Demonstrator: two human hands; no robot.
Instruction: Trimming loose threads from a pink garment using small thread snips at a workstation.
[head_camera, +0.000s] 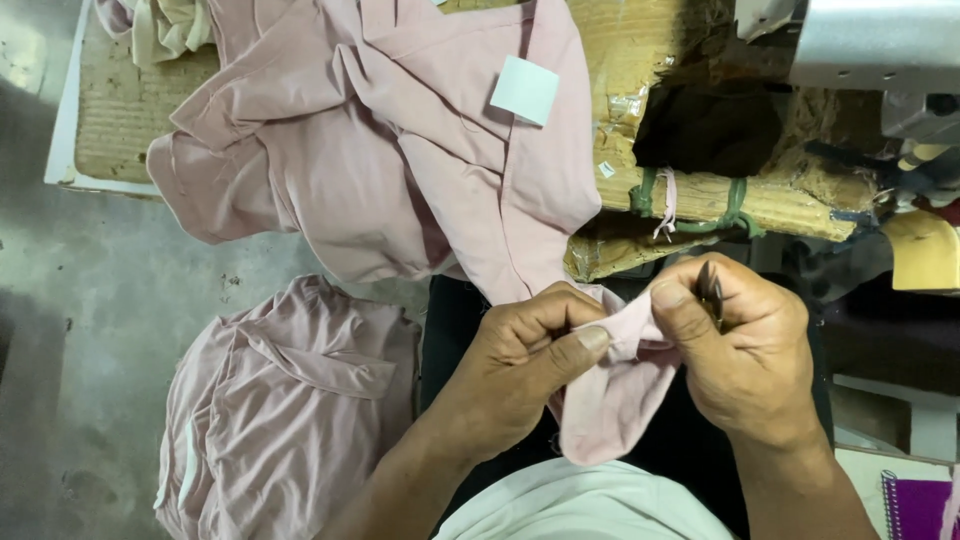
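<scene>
Head view looks down at two bare hands working a pink garment (430, 150) that spills off the cardboard-covered table (130, 110) and into the person's lap. Its near edge, a folded pink hem (615, 385), is pinched between them: the left hand (520, 360) is clenched on the cloth with the thumb pressed flat along the fold, and the right hand (735, 345) grips the same edge while also holding a small dark thread snip (710, 290) upright between its fingers. Judging by that, the step in hand is checking or trimming the hem. The next move seems to call for keeping the fold taut and steady, so the snip meets only loose thread and not the fabric. A heap of similar pink garments (285, 400) lies on the floor at the left.
</scene>
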